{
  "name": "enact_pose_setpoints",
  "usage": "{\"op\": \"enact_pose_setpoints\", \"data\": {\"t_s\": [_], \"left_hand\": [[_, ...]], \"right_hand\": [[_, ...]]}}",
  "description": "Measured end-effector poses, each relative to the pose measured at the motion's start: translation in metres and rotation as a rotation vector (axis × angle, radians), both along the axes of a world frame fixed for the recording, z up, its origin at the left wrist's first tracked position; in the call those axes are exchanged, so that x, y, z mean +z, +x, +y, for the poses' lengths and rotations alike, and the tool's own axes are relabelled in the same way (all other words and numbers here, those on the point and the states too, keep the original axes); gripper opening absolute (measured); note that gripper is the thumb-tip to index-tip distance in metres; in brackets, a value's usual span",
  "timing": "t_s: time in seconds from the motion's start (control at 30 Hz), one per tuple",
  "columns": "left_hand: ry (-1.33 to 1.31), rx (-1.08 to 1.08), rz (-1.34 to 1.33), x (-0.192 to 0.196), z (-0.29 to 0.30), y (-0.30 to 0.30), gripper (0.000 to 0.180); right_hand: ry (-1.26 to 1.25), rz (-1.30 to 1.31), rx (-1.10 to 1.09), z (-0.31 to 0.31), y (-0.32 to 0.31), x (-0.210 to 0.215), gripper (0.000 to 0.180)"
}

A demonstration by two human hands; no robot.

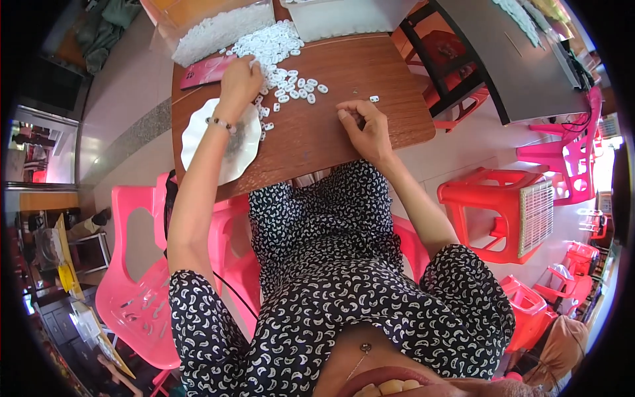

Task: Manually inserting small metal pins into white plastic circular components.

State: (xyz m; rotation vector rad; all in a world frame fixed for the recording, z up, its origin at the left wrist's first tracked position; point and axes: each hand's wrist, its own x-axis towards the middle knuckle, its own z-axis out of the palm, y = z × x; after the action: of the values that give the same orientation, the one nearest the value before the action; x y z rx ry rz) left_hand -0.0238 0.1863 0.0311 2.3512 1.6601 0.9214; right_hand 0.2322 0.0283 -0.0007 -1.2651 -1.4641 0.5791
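My left hand (239, 83) reaches out to the near edge of a pile of small white plastic rings (271, 46) on the brown wooden table (370, 73), fingertips pinching at one ring. A beaded bracelet circles that wrist, which hovers over a white scalloped plate (198, 135) holding small dark bits. My right hand (365, 129) rests on the table nearer to me, fingers curled in; whether something small sits inside them I cannot tell. Loose rings (297, 86) lie scattered between the two hands.
A clear bag of white pieces (215, 30) and a pink packet (205, 71) lie at the table's far left. Pink plastic chairs (135, 278) stand at my left, red stools (496, 212) at my right. A grey table (522, 59) stands beyond.
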Motion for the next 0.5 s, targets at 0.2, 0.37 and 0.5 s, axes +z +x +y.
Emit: {"op": "enact_pose_setpoints", "data": {"t_s": [0.2, 0.37, 0.5], "left_hand": [[-0.121, -0.066, 0.22, -0.004, 0.025, -0.005, 0.023], [-0.044, -0.157, 0.161, -0.001, 0.002, 0.014, 0.027], [-0.313, -0.121, 0.09, 0.014, -0.007, 0.023, 0.027]], "right_hand": [[-0.053, 0.04, 0.029, -0.001, 0.004, 0.0, 0.014], [-0.087, 0.057, 0.037, 0.001, 0.008, -0.002, 0.014], [-0.117, 0.066, 0.041, -0.001, 0.008, 0.005, 0.014]]}}
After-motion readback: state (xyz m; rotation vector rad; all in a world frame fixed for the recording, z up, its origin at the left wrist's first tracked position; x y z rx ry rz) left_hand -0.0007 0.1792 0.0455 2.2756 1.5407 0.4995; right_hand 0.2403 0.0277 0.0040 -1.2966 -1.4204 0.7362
